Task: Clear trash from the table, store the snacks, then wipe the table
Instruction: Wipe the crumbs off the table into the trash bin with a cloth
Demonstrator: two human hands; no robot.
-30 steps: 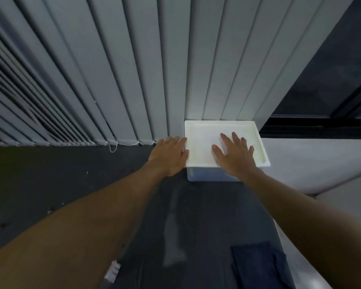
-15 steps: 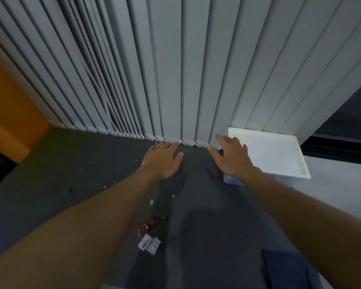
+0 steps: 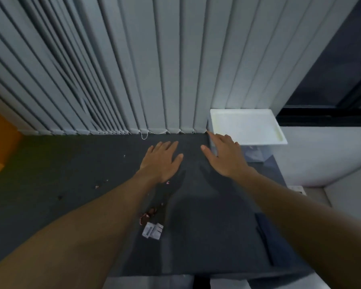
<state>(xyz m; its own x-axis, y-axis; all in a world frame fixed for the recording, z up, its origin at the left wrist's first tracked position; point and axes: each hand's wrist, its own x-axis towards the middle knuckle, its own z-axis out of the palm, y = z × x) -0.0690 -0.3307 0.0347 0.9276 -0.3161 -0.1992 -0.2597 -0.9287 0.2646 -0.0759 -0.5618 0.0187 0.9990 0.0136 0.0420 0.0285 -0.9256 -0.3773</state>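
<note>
Dark grey surface (image 3: 206,236) fills the near view. Nearest on it lies a white paper scrap (image 3: 152,230), with a reddish wrapper (image 3: 147,215) just beyond at its 11 o'clock. A dark blue cloth (image 3: 264,236) sits at the scrap's 3 o'clock, partly hidden by the right forearm. Further out, the left hand (image 3: 162,161) and right hand (image 3: 225,158) are side by side, palms down, fingers straight, grasping nothing. A white lidded box (image 3: 248,126) stands just beside the right hand at its 1 o'clock, against grey blinds (image 3: 133,69).
</note>
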